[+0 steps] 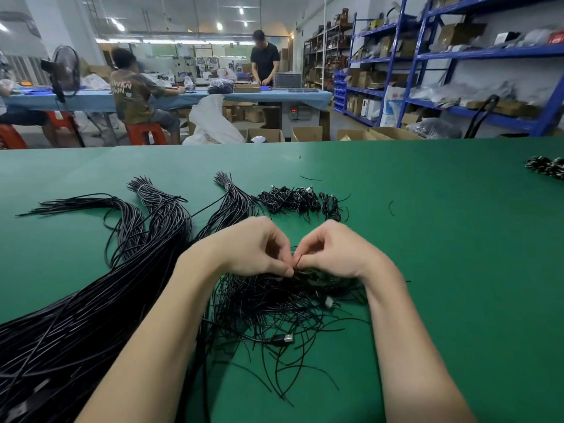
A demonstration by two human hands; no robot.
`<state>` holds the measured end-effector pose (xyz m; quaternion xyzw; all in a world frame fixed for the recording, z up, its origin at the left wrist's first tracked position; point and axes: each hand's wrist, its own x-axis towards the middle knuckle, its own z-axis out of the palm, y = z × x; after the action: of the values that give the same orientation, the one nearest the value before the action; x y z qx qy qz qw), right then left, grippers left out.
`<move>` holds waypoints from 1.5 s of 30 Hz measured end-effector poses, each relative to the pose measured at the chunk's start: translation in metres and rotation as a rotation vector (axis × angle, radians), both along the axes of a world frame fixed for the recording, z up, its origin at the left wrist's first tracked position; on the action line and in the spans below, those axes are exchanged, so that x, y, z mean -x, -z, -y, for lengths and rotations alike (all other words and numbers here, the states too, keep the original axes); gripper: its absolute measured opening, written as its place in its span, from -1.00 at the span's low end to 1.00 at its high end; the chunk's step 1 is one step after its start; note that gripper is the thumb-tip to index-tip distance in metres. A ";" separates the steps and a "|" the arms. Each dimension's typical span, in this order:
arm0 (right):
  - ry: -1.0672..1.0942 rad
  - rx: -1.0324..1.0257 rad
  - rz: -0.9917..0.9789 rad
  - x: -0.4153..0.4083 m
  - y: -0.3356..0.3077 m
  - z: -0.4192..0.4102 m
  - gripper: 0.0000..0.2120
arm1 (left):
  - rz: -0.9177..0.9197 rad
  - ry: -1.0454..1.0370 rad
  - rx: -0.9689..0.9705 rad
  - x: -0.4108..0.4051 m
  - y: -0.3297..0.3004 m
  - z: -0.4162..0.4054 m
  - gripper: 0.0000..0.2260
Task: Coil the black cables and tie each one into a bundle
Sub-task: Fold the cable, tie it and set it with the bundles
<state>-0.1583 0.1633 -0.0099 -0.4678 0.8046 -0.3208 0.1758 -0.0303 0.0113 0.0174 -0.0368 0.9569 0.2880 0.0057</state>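
My left hand (253, 248) and my right hand (332, 251) meet at the middle of the green table (457, 239), fingers curled. Between their fingertips they pinch a thin black tie wire (297, 261) just above a coiled black cable (317, 277), mostly hidden under my hands. Below them lies a loose heap of thin black tie wires (274, 312) with a USB plug (283, 338) lying in it. A thick sheaf of long uncoiled black cables (91, 306) runs from the lower left up to tied ends (143, 187). A row of finished small bundles (299, 201) sits beyond my hands.
More finished bundles (546, 167) lie at the far right edge of the table. Stray wire bits (390, 207) dot the cloth. Beyond the table are cardboard boxes (305, 134), blue shelving (457, 56), and people at a blue workbench (183, 96).
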 end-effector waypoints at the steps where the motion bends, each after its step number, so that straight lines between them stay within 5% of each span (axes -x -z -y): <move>1: 0.076 0.044 -0.113 -0.002 -0.003 0.004 -0.79 | -0.063 -0.062 0.056 0.003 -0.002 -0.001 -0.91; 6: 0.392 0.278 -0.441 -0.021 -0.004 0.024 -0.92 | -0.335 -0.299 0.130 0.014 0.001 -0.005 -0.86; 9: 0.413 0.380 -0.457 -0.022 0.001 0.031 -0.90 | -0.424 -0.399 0.079 0.017 0.009 -0.006 -0.89; 20: 0.205 0.667 -0.207 -0.009 0.016 0.023 -0.82 | -0.403 -0.510 -0.901 0.015 0.018 -0.002 -0.93; 26: 0.110 0.715 -0.209 -0.010 0.021 0.025 -0.80 | -0.385 -0.609 -1.199 0.021 0.019 -0.003 -0.95; 30: 0.155 0.680 -0.170 -0.016 0.020 0.029 -0.69 | -0.471 -0.622 -1.075 0.023 0.024 -0.003 -0.93; 36: 0.305 0.778 0.257 -0.012 0.014 0.030 -0.83 | -0.607 -0.539 -0.645 0.022 0.028 -0.005 -0.91; 45: 0.368 0.712 0.197 -0.014 0.002 0.024 -0.92 | -0.830 -0.408 -0.198 0.025 0.036 -0.009 -0.92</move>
<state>-0.1444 0.1394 -0.0120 -0.3147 0.6928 -0.6485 0.0190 -0.0548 0.0201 -0.0185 -0.1052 0.8195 0.3633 -0.4306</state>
